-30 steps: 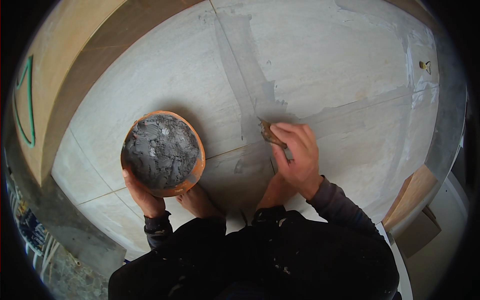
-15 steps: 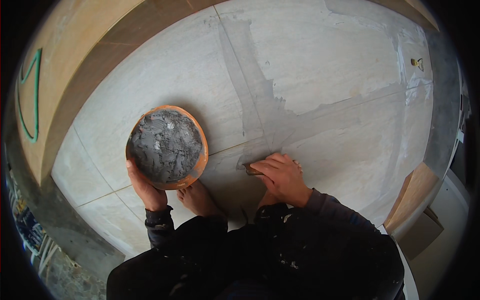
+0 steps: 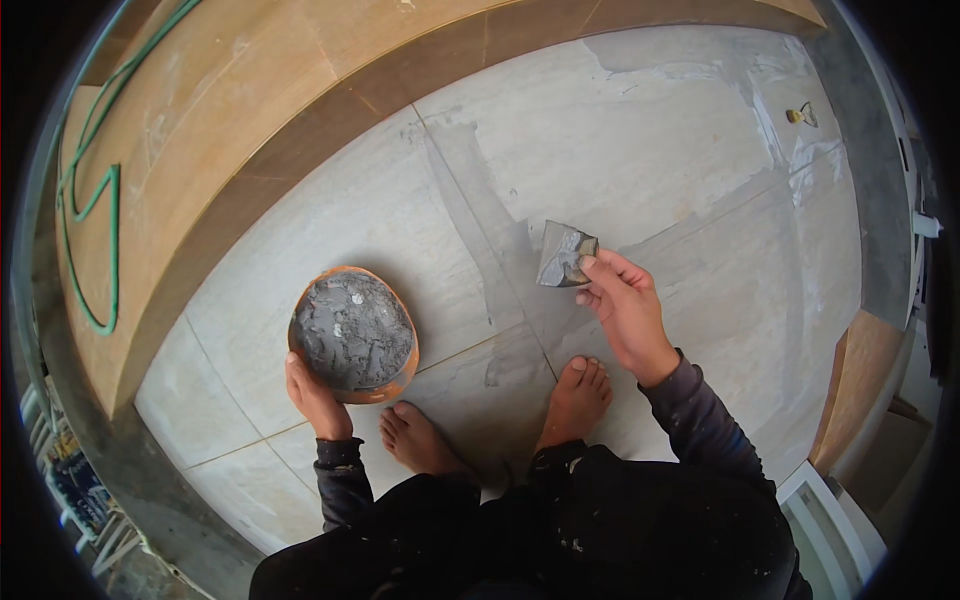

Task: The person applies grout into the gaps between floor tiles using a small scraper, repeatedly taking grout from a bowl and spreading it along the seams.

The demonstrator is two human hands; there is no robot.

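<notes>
My left hand (image 3: 319, 401) grips the side of an orange bowl (image 3: 401, 384), fingers under it and thumb at the rim. Thick grey grout (image 3: 356, 332) nearly fills the bowl, with a few pale lumps on top. In my right hand (image 3: 632, 312) is a small square scraper (image 3: 560, 255), pinched at one edge between thumb and fingers. Wet grey grout coats its face, and it is raised above the floor tiles. Below, smeared grey grout (image 3: 487, 215) runs along the joints of the pale tiles (image 3: 390, 205).
My bare feet (image 3: 577, 400) stand on the tiles. A tan tiled step (image 3: 290, 70) curves along the far left, with a green hose (image 3: 113, 240) on it. A small brass-coloured object (image 3: 800, 116) lies far right. A wood-coloured piece (image 3: 850, 385) stands at the right edge.
My right hand has lifted the scraper from the tiles near my right foot and turned it face up. My view has shifted, and the bowl appears slightly lower and further right.
</notes>
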